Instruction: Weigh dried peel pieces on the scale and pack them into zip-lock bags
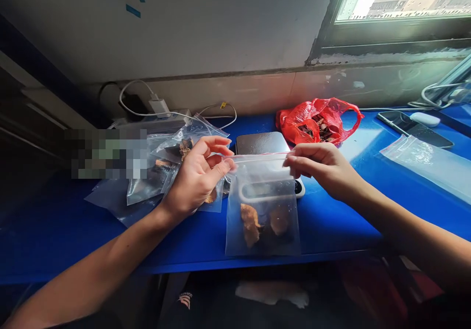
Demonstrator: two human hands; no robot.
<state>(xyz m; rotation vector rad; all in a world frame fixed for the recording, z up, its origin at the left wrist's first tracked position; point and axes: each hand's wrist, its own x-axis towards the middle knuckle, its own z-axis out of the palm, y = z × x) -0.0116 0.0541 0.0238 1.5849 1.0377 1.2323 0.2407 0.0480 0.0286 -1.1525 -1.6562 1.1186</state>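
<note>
A clear zip bag [262, 231] hangs upright between my hands, with brown dried pieces [250, 225] in its lower part. My left hand [200, 172] pinches the bag's top left corner between thumb and finger. At the top right corner, my right hand [318, 164] grips the zip edge, its fingers pressed together. Behind the bag stands a digital scale [259, 143] with a silver plate, partly covered by the bag. To the left of my left hand lie several filled clear bags [147, 172] in a pile, some of them behind that hand.
A red plastic bag [320, 123] holding dark dried pieces sits open behind my right hand. Flat clear bags [430, 164] and a phone [414, 127] with a white case [425, 119] lie right on the blue table [353, 221]. A white charger [159, 107] and cables run along the wall.
</note>
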